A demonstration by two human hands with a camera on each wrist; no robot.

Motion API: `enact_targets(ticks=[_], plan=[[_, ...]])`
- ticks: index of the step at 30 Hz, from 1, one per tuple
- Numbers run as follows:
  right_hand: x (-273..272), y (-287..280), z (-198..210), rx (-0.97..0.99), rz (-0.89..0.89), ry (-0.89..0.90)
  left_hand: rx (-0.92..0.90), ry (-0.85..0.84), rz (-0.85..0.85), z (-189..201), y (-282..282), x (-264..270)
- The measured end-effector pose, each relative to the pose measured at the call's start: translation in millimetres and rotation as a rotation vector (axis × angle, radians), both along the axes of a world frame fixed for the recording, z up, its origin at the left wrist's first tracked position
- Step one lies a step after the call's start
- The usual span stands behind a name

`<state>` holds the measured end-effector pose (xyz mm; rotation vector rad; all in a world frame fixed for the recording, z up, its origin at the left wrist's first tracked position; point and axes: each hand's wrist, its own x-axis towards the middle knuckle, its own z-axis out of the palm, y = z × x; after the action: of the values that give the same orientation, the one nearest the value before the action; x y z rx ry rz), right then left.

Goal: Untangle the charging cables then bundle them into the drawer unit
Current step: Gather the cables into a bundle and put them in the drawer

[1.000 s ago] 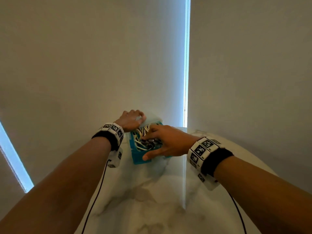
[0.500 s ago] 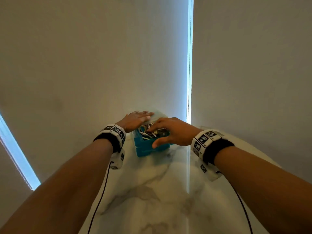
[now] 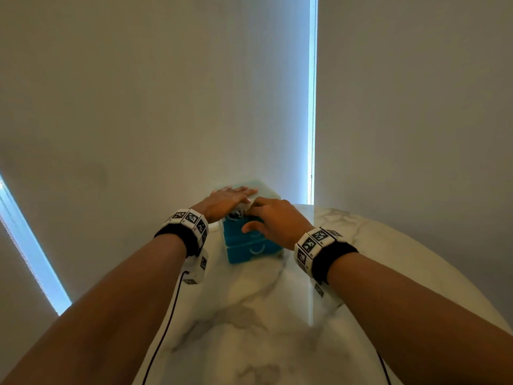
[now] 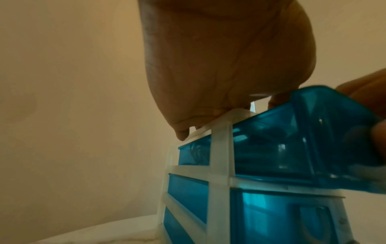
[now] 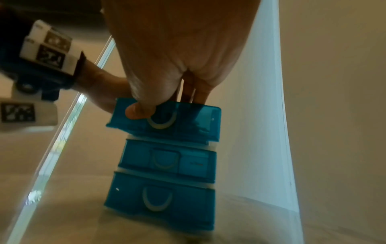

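Observation:
A blue three-drawer unit [image 3: 251, 251] in a white frame [image 4: 219, 181] stands at the far edge of the marble table [image 3: 249, 323]. Its top drawer [image 5: 188, 118] sticks out a little from the frame. My left hand [image 3: 229, 198] lies flat on the unit's pale top, fingers straight. My right hand [image 3: 274, 219] grips the top drawer's front, thumb [image 5: 135, 113] on the face beside the handle and fingers over the rim. A few white cable loops [image 3: 239, 213] show in the drawer between my hands; the rest are hidden.
The two lower drawers [image 5: 165, 165] are closed. A pale blind [image 3: 166, 107] hangs right behind the unit, with a bright gap [image 3: 312, 107] to its right. The table's round edge [image 3: 416, 254] curves off to the right. Black wrist-camera leads [image 3: 166, 323] hang below my forearms.
The top drawer has slid most of the way into the unit under my right hand. My left hand went from curled at the unit's top to flat on it.

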<state>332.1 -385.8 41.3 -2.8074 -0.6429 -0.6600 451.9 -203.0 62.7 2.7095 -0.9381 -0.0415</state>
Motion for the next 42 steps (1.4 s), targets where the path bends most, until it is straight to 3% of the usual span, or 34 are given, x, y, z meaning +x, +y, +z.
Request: enact_targets(ticks=[4, 10, 12, 15, 18, 21, 27, 31, 38, 39, 42], plan=[[-6, 5, -6, 0.034, -0.06, -0.218, -0.084, 0.034, 0.016, 6, 1, -14], [-2, 11, -18, -0.119, -0.034, -0.147, -0.2, 0.169, 0.008, 3, 7, -1], [-3, 12, -12, -0.046, -0.055, -0.12, -0.201, 0.199, 0.01, 5, 8, -1], [-6, -3, -6, 0.172, -0.137, -0.165, -0.111, 0.196, 0.012, 7, 10, 1], [-6, -20, -13, 0.118, -0.188, -0.106, 0.014, 0.171, 0.0, 15, 7, -5], [-4, -23, -14, 0.168, -0.115, -0.044, 0.075, 0.156, -0.019, 17, 8, -8], [-11, -39, -18, 0.362, -0.084, -0.263, 0.14, 0.123, -0.033, 18, 10, -9], [-10, -25, -17, 0.067, -0.013, -0.046, 0.216, 0.154, -0.029, 24, 13, -7], [-9, -17, 7, 0.006, -0.108, 0.162, 0.187, 0.161, 0.012, 30, 13, -14], [-9, -18, 5, 0.086, -0.074, 0.159, 0.187, 0.154, 0.024, 31, 12, -16], [-6, -29, 5, 0.623, -0.013, -0.064, 0.2, 0.119, 0.056, 38, 10, -19]])
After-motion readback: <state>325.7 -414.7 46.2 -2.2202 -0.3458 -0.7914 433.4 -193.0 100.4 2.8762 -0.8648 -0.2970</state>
